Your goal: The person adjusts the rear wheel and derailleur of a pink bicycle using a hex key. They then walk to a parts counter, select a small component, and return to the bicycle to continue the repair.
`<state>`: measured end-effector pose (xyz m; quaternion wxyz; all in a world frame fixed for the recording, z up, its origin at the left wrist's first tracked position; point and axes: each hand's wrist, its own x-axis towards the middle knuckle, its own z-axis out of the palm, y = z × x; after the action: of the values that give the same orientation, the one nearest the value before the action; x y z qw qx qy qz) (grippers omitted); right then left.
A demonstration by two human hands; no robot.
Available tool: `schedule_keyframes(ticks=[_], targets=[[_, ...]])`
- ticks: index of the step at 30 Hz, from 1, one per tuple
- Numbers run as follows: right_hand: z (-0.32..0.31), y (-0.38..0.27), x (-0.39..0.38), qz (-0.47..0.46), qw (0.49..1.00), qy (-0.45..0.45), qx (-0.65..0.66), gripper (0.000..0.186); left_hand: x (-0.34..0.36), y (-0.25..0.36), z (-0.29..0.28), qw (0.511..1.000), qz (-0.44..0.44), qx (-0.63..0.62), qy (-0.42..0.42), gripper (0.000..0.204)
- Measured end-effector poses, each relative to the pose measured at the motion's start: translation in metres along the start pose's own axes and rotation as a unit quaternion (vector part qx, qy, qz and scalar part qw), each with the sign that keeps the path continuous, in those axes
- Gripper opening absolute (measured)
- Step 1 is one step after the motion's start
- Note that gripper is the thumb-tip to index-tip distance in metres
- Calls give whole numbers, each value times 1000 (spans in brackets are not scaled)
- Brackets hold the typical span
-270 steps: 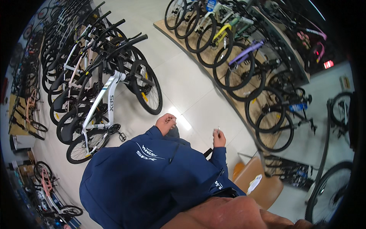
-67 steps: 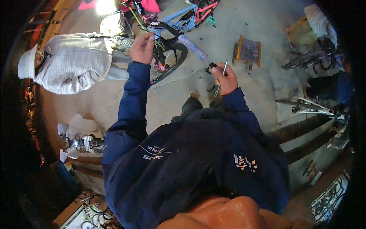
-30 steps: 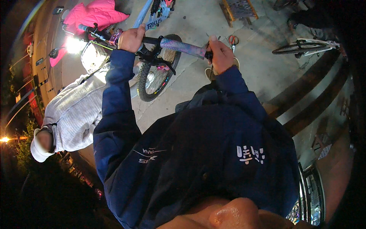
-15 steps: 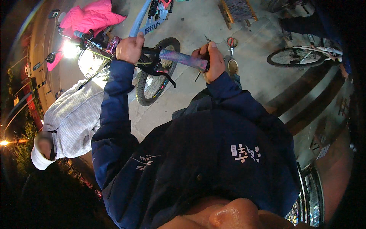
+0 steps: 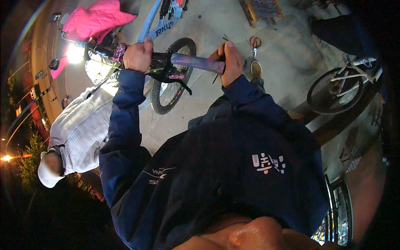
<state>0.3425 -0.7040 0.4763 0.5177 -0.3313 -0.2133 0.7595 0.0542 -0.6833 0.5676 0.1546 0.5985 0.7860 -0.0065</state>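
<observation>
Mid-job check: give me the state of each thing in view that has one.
Left hand: closed around the handlebar
Right hand: fingers curled at the purple grip's outer end; exact contact hidden
Purple grip: in line with the handlebar
Brake lever: not held
Red-handled scissors: lying on the ground
Bright light: lit
Pink jacket: draped

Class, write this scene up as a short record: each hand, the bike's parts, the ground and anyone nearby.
Left hand: closed around the handlebar
Right hand: at the purple grip's outer end; hold unclear
Frame: pale blue
Ground: red-handled scissors beside a shoe
Nearby: person in pale clothing
</observation>
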Motion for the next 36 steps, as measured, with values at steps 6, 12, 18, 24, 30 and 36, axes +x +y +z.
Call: schedule_keyframes(ticks=[6, 12, 18, 24, 30, 36], targets=[[-19, 0, -2, 232, 963, -28, 135, 57, -12, 4, -3, 1000, 21, 15, -16, 68], [-37, -10, -17, 205, 967, 12, 150, 58, -8, 3, 2, 998, 53, -27, -6, 71], [-33, -7, -22, 174, 978, 5, 119, 53, -6, 1, 1, 999, 40, -25, -4, 69], [-19, -1, -14, 116, 993, -24, 5, 52, -6, 0, 2, 998, 56, -36, -4, 67], [-3, -11, -19, 126, 981, -147, -15, 54, -9, 0, -6, 997, 75, -16, -23, 66], [17, -25, -40, 92, 987, -121, -47, 62, -20, 1, -6, 997, 72, -26, -7, 60]])
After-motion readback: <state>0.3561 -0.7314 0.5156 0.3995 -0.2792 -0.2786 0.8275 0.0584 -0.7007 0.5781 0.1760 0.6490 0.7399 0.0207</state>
